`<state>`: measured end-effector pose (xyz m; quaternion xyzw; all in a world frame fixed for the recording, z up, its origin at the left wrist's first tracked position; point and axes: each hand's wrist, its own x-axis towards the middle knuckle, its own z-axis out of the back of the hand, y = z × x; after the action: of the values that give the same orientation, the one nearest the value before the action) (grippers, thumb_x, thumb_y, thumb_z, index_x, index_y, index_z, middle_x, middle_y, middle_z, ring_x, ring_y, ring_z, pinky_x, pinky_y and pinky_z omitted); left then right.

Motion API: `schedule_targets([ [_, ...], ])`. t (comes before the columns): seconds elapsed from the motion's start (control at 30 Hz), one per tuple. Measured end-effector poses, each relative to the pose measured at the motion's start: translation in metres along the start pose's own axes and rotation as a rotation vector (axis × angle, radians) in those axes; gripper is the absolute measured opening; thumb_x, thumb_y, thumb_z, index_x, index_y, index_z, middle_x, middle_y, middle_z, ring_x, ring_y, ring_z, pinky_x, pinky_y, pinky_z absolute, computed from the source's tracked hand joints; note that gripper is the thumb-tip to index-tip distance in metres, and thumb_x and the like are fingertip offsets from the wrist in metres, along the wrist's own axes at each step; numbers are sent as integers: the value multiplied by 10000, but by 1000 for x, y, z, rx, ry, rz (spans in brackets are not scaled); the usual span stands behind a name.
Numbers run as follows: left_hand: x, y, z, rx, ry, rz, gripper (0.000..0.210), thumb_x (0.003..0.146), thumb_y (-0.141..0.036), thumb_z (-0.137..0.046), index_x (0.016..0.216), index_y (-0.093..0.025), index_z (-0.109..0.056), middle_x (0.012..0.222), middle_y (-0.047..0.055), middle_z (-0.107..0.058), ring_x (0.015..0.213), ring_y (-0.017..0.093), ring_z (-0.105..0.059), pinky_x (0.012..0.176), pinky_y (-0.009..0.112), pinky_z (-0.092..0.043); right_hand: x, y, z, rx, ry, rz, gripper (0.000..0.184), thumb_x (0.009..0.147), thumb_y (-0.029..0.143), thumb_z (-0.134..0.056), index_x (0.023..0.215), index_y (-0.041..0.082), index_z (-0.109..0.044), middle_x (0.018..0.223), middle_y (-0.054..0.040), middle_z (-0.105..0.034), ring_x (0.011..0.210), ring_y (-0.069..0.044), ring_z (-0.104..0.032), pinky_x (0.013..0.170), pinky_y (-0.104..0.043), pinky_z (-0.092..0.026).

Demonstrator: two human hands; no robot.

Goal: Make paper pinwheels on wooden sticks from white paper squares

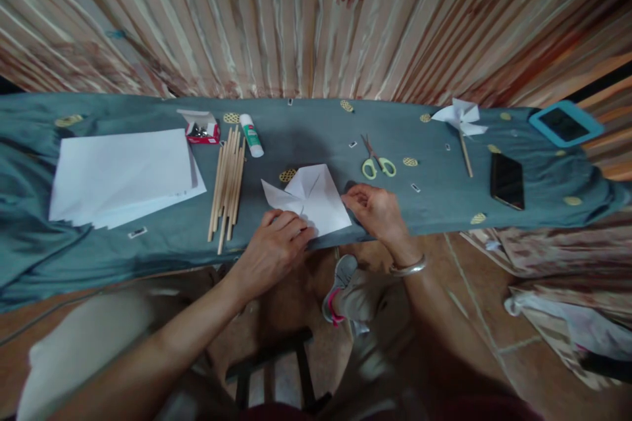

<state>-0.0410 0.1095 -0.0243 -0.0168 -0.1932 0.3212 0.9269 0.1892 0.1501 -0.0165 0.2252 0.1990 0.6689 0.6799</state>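
Note:
A white sheet of paper (323, 204), cut inward from its corners, lies near the front edge of the cloth-covered table. One cut flap stands up at its left side. My left hand (276, 247) presses on the paper's lower left part with bent fingers and holds it against the table. At the sheet's right corner, my right hand (378, 210) is closed, thumb and forefinger pinched at the paper edge. A silver bangle (409, 267) circles my right wrist. Scissors (378, 161) with light green handles lie beyond my right hand, blades slightly apart.
Left of the cut sheet are wooden sticks (228, 184), a glue stick (251, 136), a small red box (202, 131) of metal pieces and stacked white paper (123, 174). At right lie a finished paper pinwheel (461, 120), a phone (507, 181) and a blue-framed device (566, 123). A curtain (296, 26) hangs behind.

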Motion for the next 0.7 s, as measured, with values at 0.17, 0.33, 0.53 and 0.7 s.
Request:
schedule_targets([
  [0.17, -5, 26, 5, 69, -40, 62, 227, 894, -98, -499, 1044, -188, -644, 964, 58, -695, 917, 232, -569, 809, 409, -406, -2, 5, -9, -80, -92, 121, 185, 884, 277, -555, 973, 202, -699, 865, -70, -748, 798, -232, -686, 739, -337, -511],
  [0.33, -12, 54, 14, 137, -90, 235, 217, 894, -155, -512, 1012, -229, -679, 938, 63, -698, 918, 251, -576, 802, 428, -418, -4, 12, -18, -51, -69, 428, 259, 914, 216, -494, 1099, 178, -672, 1192, -111, -675, 1114, -255, -599, 993, -431, -466],
  [0.53, -5, 41, 6, 33, -57, 124, 229, 862, -224, -614, 1083, -169, -641, 1071, 98, -679, 1004, 268, -562, 843, 423, -445, -7, 22, -26, -41, 36, 511, 321, 916, 157, -454, 1174, 165, -645, 1257, -116, -641, 1197, -236, -555, 1041, -439, -452],
  [0.7, 3, 33, -1, 5, -11, 126, 209, 845, -198, -627, 1051, -165, -645, 1042, 104, -678, 972, 270, -580, 801, 419, -463, -8, 21, -29, -56, 52, 511, 317, 909, 126, -443, 1131, 172, -664, 1227, -117, -653, 1158, -234, -575, 1016, -453, -474],
])
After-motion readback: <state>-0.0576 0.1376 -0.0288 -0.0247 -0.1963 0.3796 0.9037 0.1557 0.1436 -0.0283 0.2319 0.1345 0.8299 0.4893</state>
